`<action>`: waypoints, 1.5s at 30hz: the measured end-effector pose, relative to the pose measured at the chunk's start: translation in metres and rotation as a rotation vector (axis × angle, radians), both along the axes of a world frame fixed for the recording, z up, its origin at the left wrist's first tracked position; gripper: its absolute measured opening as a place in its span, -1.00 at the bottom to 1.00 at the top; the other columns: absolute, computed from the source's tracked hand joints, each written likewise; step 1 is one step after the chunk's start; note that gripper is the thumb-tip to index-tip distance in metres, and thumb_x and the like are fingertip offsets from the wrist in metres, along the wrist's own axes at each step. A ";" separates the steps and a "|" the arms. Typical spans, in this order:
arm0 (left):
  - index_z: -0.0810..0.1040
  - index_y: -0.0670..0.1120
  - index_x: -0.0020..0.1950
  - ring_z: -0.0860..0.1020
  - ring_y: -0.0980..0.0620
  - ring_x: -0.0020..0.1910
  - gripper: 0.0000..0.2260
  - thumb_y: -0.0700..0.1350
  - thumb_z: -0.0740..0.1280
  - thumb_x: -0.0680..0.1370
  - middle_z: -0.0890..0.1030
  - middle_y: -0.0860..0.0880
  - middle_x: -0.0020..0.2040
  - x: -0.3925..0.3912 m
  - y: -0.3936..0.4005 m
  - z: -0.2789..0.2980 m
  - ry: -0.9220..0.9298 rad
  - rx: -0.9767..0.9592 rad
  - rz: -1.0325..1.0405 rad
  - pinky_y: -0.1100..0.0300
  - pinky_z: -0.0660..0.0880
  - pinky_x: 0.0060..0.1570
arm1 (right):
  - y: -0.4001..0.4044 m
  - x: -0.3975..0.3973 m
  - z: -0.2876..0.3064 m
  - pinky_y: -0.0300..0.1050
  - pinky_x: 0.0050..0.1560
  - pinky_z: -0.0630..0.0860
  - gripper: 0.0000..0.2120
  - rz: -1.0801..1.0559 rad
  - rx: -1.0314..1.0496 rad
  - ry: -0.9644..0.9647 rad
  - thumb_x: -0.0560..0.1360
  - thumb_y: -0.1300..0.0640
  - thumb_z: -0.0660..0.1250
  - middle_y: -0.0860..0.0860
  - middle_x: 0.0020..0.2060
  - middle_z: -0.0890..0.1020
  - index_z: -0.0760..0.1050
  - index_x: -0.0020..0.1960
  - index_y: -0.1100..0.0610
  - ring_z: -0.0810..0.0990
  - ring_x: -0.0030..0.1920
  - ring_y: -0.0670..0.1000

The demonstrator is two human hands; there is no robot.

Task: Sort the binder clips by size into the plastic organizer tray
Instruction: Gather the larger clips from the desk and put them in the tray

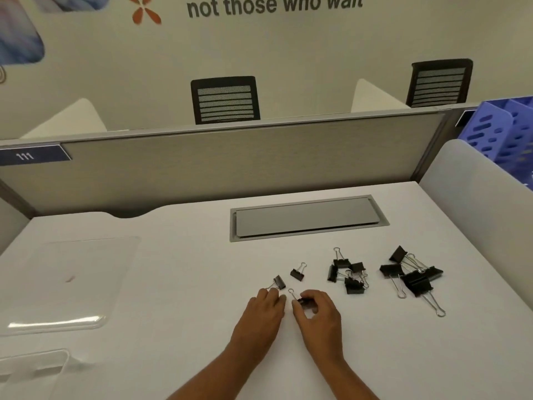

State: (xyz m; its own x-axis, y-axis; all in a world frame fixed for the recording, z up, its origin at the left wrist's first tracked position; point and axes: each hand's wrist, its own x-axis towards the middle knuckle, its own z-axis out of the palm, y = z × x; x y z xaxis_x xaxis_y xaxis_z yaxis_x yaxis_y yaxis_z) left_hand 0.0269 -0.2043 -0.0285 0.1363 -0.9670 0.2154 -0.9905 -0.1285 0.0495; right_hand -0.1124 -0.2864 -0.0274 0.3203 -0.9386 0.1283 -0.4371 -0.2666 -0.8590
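Observation:
Black binder clips lie on the white desk in groups. My right hand [315, 313] pinches a small clip [302, 300] between thumb and fingers. My left hand [266, 307] reaches to another small clip [279, 282], its fingertips at the clip's wire handle. A third small clip [297, 273] lies just beyond them. A pile of medium clips [347, 272] sits to the right, and a pile of large clips [414, 277] further right. The clear plastic tray [66, 281] lies flat at the left, holding no clips that I can see.
A grey cable hatch [305, 217] is set into the desk behind the clips. A second clear plastic piece [31, 368] sits at the near left corner. A grey partition [230, 163] closes the back; a blue file rack [501, 134] stands far right.

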 end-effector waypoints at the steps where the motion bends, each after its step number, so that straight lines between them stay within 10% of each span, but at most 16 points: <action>1: 0.62 0.01 0.02 0.52 0.04 -0.14 -0.91 -0.07 0.36 0.55 0.46 0.07 -0.06 0.001 0.002 0.000 0.008 -0.003 0.017 0.20 0.47 -0.29 | 0.003 -0.002 0.005 -0.24 -0.03 0.58 -0.78 -0.028 0.058 -0.036 0.46 0.15 0.59 -0.22 -0.12 0.65 0.59 -0.04 -0.08 0.63 -0.07 -0.15; 8: 0.50 0.03 -0.01 0.52 0.01 -0.06 -0.90 -0.03 0.40 0.60 0.54 0.05 0.07 -0.003 0.017 0.005 0.278 0.062 0.078 0.17 0.44 -0.15 | 0.030 -0.019 0.024 0.01 0.02 0.68 -0.73 -0.153 0.617 -0.411 0.45 0.35 0.57 0.07 -0.09 0.74 0.63 0.05 0.09 0.74 -0.22 -0.03; 13: 0.53 0.07 -0.11 0.57 0.15 -0.17 -0.86 -0.05 0.46 0.58 0.62 0.13 -0.18 -0.011 0.037 0.031 0.860 -0.074 0.370 0.34 0.45 -0.17 | 0.045 -0.023 0.033 0.01 0.08 0.57 -0.58 -0.126 0.867 -0.703 0.49 0.54 0.37 0.10 0.18 0.68 0.60 0.21 0.15 0.71 -0.02 0.00; 24: 0.68 0.05 0.07 0.71 0.03 -0.20 -0.79 -0.24 0.51 0.53 0.75 0.05 -0.13 0.025 0.107 0.071 1.379 -0.362 0.574 0.16 0.67 -0.11 | 0.099 0.045 0.082 -0.06 -0.04 0.46 -0.65 0.093 0.979 -0.801 0.62 0.48 0.15 0.22 0.25 0.68 0.55 0.29 0.25 0.54 -0.01 0.10; 32: 0.70 0.10 -0.02 0.67 0.19 -0.09 -0.90 -0.07 0.54 0.52 0.72 0.21 -0.13 0.105 0.238 0.116 1.242 -0.585 0.657 0.13 0.63 -0.10 | 0.203 0.140 0.110 0.00 0.20 0.63 -0.65 0.283 0.888 -0.527 0.55 0.40 0.42 0.23 0.13 0.73 0.54 0.30 0.19 0.74 0.09 0.15; 38: 0.69 0.07 -0.01 0.64 0.16 -0.04 -0.91 -0.05 0.55 0.53 0.68 0.14 -0.07 0.194 0.369 0.125 0.931 -0.764 0.800 0.16 0.58 0.01 | 0.303 0.232 0.129 -0.04 0.00 0.69 -0.76 0.509 0.710 -0.261 0.50 0.30 0.53 0.10 -0.01 0.77 0.63 0.14 0.17 0.75 0.01 0.06; 45: 0.63 0.08 0.04 0.38 0.07 0.11 -0.92 0.02 0.47 0.59 0.62 0.14 -0.10 0.285 0.472 0.094 0.606 -0.495 1.110 -0.03 0.28 0.10 | 0.395 0.306 0.126 -0.01 -0.02 0.71 -0.93 0.752 0.496 -0.054 0.49 0.23 0.54 0.03 -0.12 0.78 0.70 -0.03 0.14 0.75 -0.12 0.08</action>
State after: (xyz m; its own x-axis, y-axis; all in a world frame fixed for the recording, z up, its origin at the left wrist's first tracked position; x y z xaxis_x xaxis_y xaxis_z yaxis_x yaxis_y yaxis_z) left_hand 0.3120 0.2682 0.0658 0.9829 -0.1262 0.1340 -0.1841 -0.6797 0.7100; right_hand 0.1935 0.1082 0.0989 0.8772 -0.4351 -0.2031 -0.2529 -0.0590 -0.9657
